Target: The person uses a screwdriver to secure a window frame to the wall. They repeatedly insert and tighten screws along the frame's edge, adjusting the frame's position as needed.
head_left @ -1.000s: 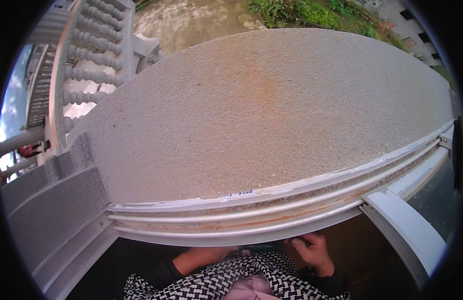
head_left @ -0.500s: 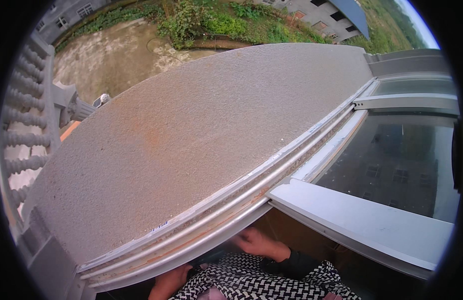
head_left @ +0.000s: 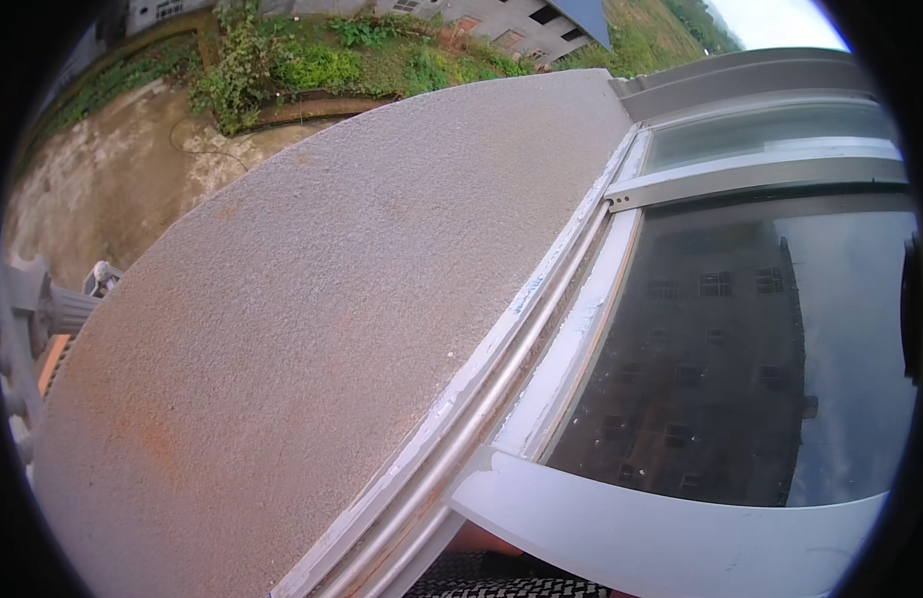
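A sliver of my right hand (head_left: 481,540) shows at the lower edge, just beneath the corner of the white sliding window sash (head_left: 641,528). Its fingers are hidden behind the sash and the frame, so whatever it touches or holds cannot be made out. Of my left hand nothing is visible. Black-and-white patterned cloth (head_left: 501,586) lies below the right hand. Beside the sash runs the metal window track (head_left: 501,389), with dirt along its grooves. The dark glass pane (head_left: 700,349) reflects a building and sky.
Outside the track spreads a rough grey concrete ledge (head_left: 312,279) with rusty stains and a curved outer edge. Beyond and below it lie a paved yard (head_left: 93,199) and green plants (head_left: 322,70). A pale baluster post (head_left: 63,309) stands at the far left.
The view has swung to the right, so the ledge and window sit further left and more glass shows. My left hand has left the picture, and my right hand is now mostly covered by the sash.
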Action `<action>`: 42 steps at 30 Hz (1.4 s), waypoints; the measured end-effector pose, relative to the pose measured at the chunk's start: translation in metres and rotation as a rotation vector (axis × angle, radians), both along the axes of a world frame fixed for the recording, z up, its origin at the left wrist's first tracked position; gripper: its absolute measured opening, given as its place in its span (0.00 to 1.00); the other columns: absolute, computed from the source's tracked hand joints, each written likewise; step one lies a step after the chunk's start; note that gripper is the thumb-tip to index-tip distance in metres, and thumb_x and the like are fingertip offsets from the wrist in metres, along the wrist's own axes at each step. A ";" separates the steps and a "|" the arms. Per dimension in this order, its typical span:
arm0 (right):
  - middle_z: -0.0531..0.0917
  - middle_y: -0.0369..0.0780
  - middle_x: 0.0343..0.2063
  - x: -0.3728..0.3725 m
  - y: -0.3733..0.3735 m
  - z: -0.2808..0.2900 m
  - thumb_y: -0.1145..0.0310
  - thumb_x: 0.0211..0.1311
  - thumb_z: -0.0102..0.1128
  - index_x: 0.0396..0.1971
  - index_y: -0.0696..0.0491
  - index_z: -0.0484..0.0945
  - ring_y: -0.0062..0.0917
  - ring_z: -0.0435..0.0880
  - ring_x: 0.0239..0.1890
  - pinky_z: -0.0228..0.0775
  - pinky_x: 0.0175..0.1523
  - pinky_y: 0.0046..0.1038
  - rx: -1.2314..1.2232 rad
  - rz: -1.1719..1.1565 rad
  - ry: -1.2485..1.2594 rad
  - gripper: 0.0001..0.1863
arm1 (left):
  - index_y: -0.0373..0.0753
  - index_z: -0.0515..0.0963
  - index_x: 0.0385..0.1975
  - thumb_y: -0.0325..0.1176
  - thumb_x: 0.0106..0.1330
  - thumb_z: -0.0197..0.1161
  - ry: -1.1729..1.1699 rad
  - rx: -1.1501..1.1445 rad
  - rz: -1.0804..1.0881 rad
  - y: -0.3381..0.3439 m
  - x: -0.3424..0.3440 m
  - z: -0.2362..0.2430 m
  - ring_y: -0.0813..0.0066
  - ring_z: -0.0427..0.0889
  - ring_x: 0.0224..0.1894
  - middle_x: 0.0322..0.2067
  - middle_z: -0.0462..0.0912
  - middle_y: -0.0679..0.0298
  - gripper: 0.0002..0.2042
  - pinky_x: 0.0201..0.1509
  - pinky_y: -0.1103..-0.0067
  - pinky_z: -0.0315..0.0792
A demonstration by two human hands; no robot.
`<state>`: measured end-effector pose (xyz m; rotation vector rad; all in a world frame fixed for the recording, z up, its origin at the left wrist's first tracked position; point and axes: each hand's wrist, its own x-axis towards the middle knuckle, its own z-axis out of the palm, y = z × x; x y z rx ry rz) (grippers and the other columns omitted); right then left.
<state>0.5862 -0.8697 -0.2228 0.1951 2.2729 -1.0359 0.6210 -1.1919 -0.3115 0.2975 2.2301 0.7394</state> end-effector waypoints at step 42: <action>0.86 0.51 0.43 -0.043 0.022 0.017 0.63 0.67 0.61 0.49 0.55 0.85 0.47 0.84 0.52 0.74 0.60 0.45 0.040 -0.036 0.020 0.16 | 0.43 0.79 0.60 0.44 0.74 0.59 -0.043 0.006 0.093 0.044 -0.056 -0.024 0.42 0.71 0.66 0.62 0.75 0.43 0.20 0.70 0.56 0.64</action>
